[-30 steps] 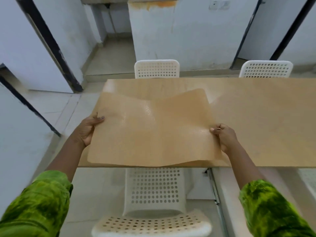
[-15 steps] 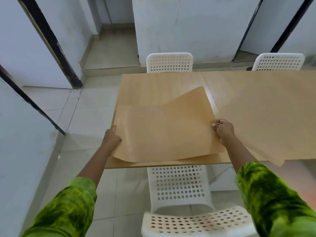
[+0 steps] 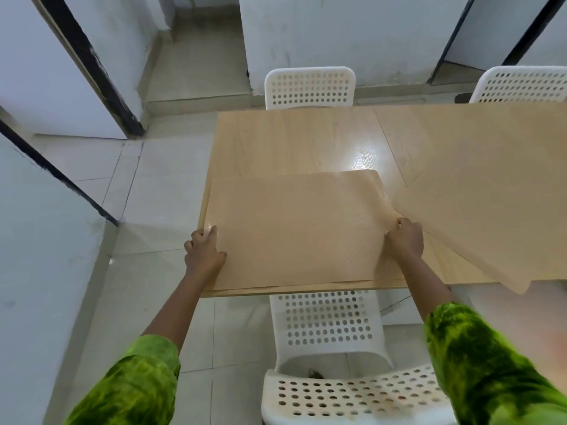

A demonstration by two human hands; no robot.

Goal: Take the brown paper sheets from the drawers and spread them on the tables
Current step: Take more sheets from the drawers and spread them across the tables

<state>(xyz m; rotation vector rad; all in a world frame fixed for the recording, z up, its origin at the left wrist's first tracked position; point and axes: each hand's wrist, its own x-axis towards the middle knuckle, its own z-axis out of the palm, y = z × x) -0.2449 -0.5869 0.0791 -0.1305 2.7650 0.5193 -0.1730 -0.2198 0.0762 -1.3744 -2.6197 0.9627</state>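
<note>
A thin, light-brown rectangular paper sheet [image 3: 294, 228] is seen from above, laid on the near left part of a pale wood-grain table [image 3: 294, 139]. Its left edge runs just inside the table's left edge, and its near edge lies along the table's near edge. The sheet lies almost flat, with a faint glossy sheen and a slight lift towards its right side.

The left hand [image 3: 204, 251] is closed on the sheet's left edge near the table's near left corner, the edge pinched between thumb and curled fingers. The right hand [image 3: 405, 239] is closed on the sheet's right edge in the same way, knuckles up.

A second brown paper sheet [image 3: 478, 191] covers the table to the right. It lies askew, and one corner hangs over the table's near edge. Its edge meets the right hand, where the two sheets appear to overlap, though which lies on top cannot be told.

White perforated plastic chairs [image 3: 325, 329] stand at the near and far sides of the table.

The sheet is judged to be very light, limp and easily creased or torn, with a smooth face that is likely to slide on the polished table. It is best held at two opposite edges, as it is here, kept gently taut, and lowered flat. A pull at one corner alone would probably wrinkle it or drag the neighbouring sheet askew.
</note>
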